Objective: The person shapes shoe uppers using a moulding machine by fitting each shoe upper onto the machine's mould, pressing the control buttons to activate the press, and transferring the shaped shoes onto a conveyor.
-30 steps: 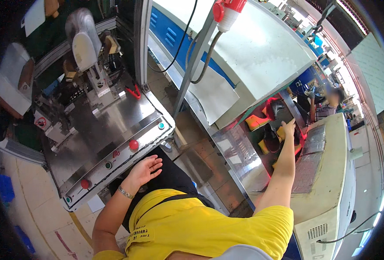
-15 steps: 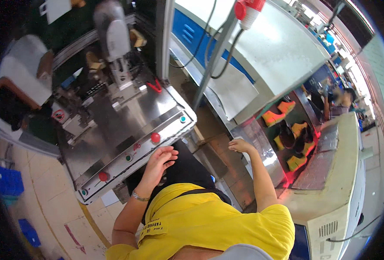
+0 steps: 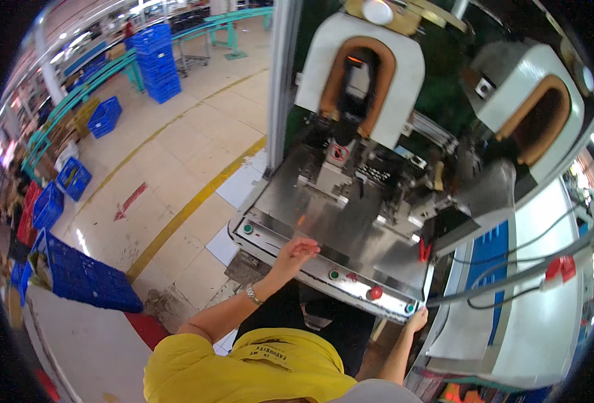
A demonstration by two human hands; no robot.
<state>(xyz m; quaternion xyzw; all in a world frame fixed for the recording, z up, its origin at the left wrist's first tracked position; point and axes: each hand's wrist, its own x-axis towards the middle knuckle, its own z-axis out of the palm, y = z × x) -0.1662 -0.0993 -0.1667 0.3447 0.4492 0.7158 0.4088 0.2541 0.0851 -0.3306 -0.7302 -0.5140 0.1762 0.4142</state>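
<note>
My left hand [image 3: 298, 255] hovers at the front edge of a machine's metal worktop [image 3: 310, 218], its fingers loosely bent and nothing visible in them. At the panel's right corner, my right hand [image 3: 416, 320] lies close to a green button [image 3: 410, 307]; its fingers reach the edge, and whether they press the button cannot be made out. The control panel also bears a red button [image 3: 375, 293] and another green button [image 3: 334, 275]. Behind it stand two white housings with brown U-shaped pads, the left pad [image 3: 383, 80] around a dark form and the right pad [image 3: 545, 114].
Red-handled pliers [image 3: 425, 250] lie on the worktop's right side. A red plug connector [image 3: 561, 270] and a metal post [image 3: 512, 285] stand at the right. Orange shoes [image 3: 453, 392] show at the lower right. Blue crates [image 3: 89, 272] line the left, with stacked crates [image 3: 155, 64] farther back.
My view has swung left, bringing the machine to the centre and the shoes to the lower right rim. My right hand has come from beside the shoe conveyor to the panel's right corner.
</note>
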